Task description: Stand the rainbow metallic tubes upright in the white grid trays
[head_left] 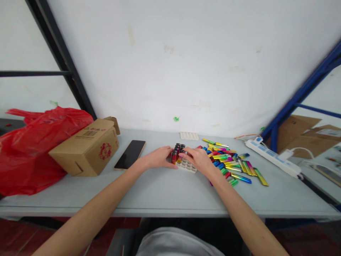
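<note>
A white tray with rows of small compartments (189, 167) lies on the grey table. Several dark-topped lighters (174, 156) stand upright in its left part. My left hand (161, 158) is beside them on the left, thumb and fingers apart around the outer lighters. On the other side, my right hand (197, 158) reaches over the tray, its fingertips at the tops of the standing lighters; whether it grips one is hidden. Right of the tray lies a loose pile of shiny, multicoloured lighters (228, 164), partly behind my right hand and forearm.
A second white tray (189, 135) lies by the wall. At left are a black phone (131, 154), a cardboard box (89, 147) and a red plastic bag (37, 153). A white power strip (274, 158) with cables lies at right, near a blue metal frame (298, 90).
</note>
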{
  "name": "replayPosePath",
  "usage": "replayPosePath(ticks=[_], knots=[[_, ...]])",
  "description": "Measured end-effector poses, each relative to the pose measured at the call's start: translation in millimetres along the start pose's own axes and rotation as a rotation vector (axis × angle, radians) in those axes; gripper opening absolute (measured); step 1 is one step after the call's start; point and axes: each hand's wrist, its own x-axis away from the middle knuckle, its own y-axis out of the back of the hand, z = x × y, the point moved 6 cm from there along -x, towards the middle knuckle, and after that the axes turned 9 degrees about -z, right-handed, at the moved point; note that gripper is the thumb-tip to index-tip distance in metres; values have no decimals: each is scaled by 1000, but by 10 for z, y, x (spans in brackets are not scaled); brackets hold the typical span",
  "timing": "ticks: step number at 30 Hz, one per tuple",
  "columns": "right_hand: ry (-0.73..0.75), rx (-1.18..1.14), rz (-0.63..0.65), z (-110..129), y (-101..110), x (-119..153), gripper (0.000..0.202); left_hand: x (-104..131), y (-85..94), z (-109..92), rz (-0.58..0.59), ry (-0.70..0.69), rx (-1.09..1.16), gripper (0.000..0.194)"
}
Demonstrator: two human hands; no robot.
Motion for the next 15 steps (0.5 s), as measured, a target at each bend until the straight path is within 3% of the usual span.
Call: replayPosePath(ticks=[11,15], knots=[[-33,32,-27,-88,-101,-17,36,10,30,-30,6,17,-41,61],[-72,128,-24,-102,-79,-38,52,6,24,-22,10,6,-32,59]])
